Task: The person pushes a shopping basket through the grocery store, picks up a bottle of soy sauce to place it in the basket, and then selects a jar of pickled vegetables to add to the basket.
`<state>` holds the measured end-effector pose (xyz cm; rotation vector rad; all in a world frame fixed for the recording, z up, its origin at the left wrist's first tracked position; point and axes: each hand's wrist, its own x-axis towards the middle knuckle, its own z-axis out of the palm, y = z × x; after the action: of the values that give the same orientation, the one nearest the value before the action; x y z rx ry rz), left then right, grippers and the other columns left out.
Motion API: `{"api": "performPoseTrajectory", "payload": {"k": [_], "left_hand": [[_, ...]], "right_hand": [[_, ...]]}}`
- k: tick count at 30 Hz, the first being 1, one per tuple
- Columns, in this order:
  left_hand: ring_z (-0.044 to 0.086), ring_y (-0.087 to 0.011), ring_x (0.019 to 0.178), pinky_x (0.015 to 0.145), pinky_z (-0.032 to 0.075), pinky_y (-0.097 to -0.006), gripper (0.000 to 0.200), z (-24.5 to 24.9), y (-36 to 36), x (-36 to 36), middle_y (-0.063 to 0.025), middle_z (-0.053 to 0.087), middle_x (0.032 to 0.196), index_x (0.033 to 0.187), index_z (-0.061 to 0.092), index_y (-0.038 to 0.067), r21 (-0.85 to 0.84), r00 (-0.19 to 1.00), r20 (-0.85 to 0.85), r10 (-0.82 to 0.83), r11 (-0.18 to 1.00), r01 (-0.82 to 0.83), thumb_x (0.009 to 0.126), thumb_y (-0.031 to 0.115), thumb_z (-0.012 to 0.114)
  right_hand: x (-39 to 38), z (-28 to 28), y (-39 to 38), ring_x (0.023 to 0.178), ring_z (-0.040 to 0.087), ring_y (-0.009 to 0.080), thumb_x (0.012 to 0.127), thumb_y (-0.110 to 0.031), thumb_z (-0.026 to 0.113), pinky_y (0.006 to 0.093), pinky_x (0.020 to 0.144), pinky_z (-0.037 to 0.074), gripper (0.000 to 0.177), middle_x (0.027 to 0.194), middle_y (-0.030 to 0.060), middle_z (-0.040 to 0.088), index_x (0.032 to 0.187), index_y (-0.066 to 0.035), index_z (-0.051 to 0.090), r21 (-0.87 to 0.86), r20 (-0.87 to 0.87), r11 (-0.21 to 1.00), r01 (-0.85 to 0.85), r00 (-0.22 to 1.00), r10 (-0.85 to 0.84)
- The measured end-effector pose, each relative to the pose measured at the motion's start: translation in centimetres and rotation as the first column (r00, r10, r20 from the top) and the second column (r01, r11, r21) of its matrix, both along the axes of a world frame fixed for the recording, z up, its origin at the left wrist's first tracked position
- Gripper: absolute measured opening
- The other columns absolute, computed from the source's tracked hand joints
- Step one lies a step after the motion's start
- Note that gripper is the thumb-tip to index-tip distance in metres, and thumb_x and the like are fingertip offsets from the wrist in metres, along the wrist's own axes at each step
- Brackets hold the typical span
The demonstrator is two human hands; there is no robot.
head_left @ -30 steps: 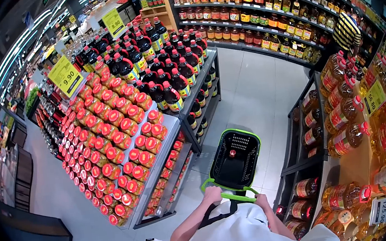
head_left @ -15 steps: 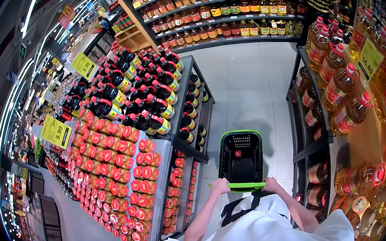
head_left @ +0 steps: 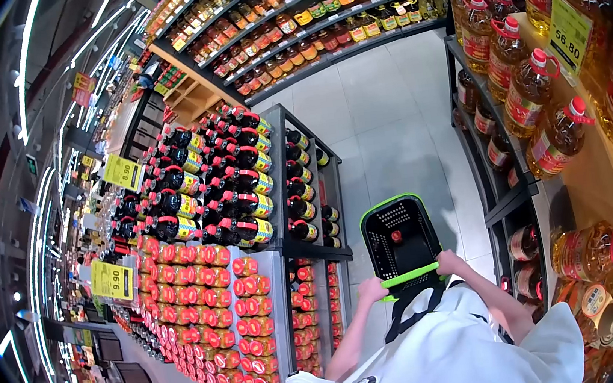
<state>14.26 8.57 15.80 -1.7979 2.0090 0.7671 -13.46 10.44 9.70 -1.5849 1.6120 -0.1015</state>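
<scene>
The left hand (head_left: 370, 289) was closed around the left end of a bright green plastic bar handle (head_left: 411, 276), and the right hand (head_left: 448, 263) gripped its right end. The black perforated plastic basket with a green rim (head_left: 396, 214) lay just ahead of both hands and between them, its long axis running forward and leaning slightly left; neither hand was clearly nearer its middle. A small red-topped item (head_left: 396, 236) sat inside, ahead of the handle. Rows of red-lidded glass jars (head_left: 251, 304) stood left of the left hand, and large red-capped oil bottles (head_left: 527, 100) ahead-right of the right hand. Compared with half a second earlier, the handle had gone from nearly level to sloping up rightward in view, while the item remained inside
</scene>
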Motion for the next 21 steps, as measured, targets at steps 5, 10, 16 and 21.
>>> {"api": "performPoseTrajectory", "payload": {"k": [5, 10, 16, 21], "left_hand": [[0.064, -0.0315, 0.08, 0.073, 0.05, -0.0413, 0.03, 1.3, 0.1, -1.6, -0.015, 0.066, 0.082, 0.085, 0.069, 0.013, 0.021, 0.999, 0.036, 0.006, 1.0, -0.007, 0.065, 0.035, 0.063], [0.063, -0.032, 0.081, 0.073, 0.05, -0.0431, 0.028, -0.5, 2.9, -1.9, -0.0142, 0.066, 0.083, 0.087, 0.069, 0.016, 0.104, 0.995, 0.056, 0.084, 0.991, -0.089, 0.068, 0.035, 0.062], [0.063, -0.0309, 0.074, 0.064, 0.05, -0.0437, 0.02, -0.9, 4.2, -3.7, -0.0136, 0.065, 0.075, 0.086, 0.069, 0.018, -0.116, 0.998, -0.064, 0.025, 0.993, -0.032, 0.069, 0.021, 0.06], [0.063, -0.0316, 0.075, 0.065, 0.049, -0.0454, 0.014, -0.2, 1.6, -4.6, -0.0113, 0.065, 0.077, 0.08, 0.066, 0.016, -0.081, 0.999, 0.023, -0.024, 0.996, 0.026, 0.073, 0.024, 0.057]], "right_hand": [[-1.6, 1.9, -1.0, 0.077, 0.062, 0.0338, 0.061, -0.009, 0.06, 0.0399, 0.075, 0.051, 0.019, 0.077, 0.0183, 0.064, 0.078, -0.004, 0.067, -0.109, 0.03, 0.994, 0.006, 1.0, -0.003], [-2.3, 2.2, -1.1, 0.076, 0.062, 0.0342, 0.061, -0.005, 0.061, 0.0413, 0.072, 0.051, 0.015, 0.076, 0.0182, 0.063, 0.075, -0.004, 0.065, -0.139, 0.059, 0.99, -0.01, 0.998, 0.019], [-3.8, 1.4, 0.1, 0.074, 0.061, 0.0347, 0.06, -0.008, 0.063, 0.0424, 0.07, 0.051, 0.012, 0.073, 0.017, 0.062, 0.072, -0.006, 0.064, -0.193, 0.01, 0.981, 0.021, 1.0, -0.019], [-3.9, 1.5, 0.8, 0.078, 0.061, 0.0318, 0.059, -0.008, 0.064, 0.0424, 0.072, 0.05, 0.013, 0.073, 0.013, 0.063, 0.072, -0.01, 0.066, -0.111, -0.048, 0.994, 0.008, 0.999, -0.014]]}}
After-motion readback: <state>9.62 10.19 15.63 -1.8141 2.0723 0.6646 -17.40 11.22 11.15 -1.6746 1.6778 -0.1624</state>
